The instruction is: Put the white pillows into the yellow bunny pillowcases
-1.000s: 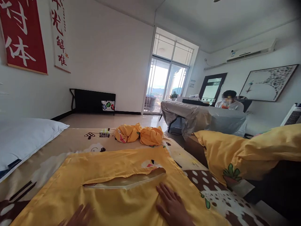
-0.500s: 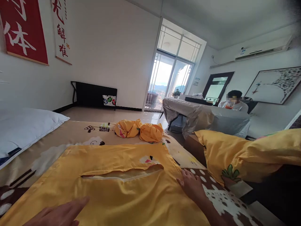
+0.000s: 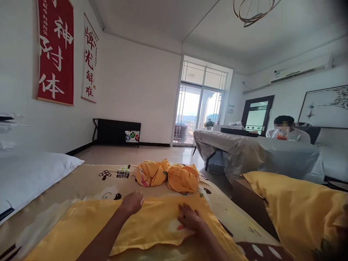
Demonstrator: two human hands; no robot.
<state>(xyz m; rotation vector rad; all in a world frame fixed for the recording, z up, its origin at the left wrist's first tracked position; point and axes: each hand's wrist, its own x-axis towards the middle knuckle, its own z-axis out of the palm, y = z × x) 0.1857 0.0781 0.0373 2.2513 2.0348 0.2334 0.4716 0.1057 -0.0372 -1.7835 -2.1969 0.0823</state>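
Observation:
A yellow pillowcase (image 3: pixel 154 224) lies spread over the patterned bed sheet (image 3: pixel 89 185), with an open slit edge toward me. My left hand (image 3: pixel 133 203) is closed at the far edge of the pillowcase; whether cloth is pinched in it is hidden. My right hand (image 3: pixel 189 216) rests on the upper right of the pillowcase, fingers apart and slightly bent against the fabric. Just beyond both hands sit two bundled orange-yellow cloths (image 3: pixel 152 172), side by side.
A white pillow (image 3: pixel 35 177) lies at left. On the right, a yellow pillow (image 3: pixel 301 206) rests on a brown box (image 3: pixel 252 203). Behind stands a plastic-covered table (image 3: pixel 288 154) with a person (image 3: pixel 299 135) seated at it. A black folded frame (image 3: pixel 116 131) leans by the wall.
Both hands have moved forward over the pillowcase to its far part; my left hand has gone from outstretched to closed. The view has tilted up, and the zipped slit is mostly covered.

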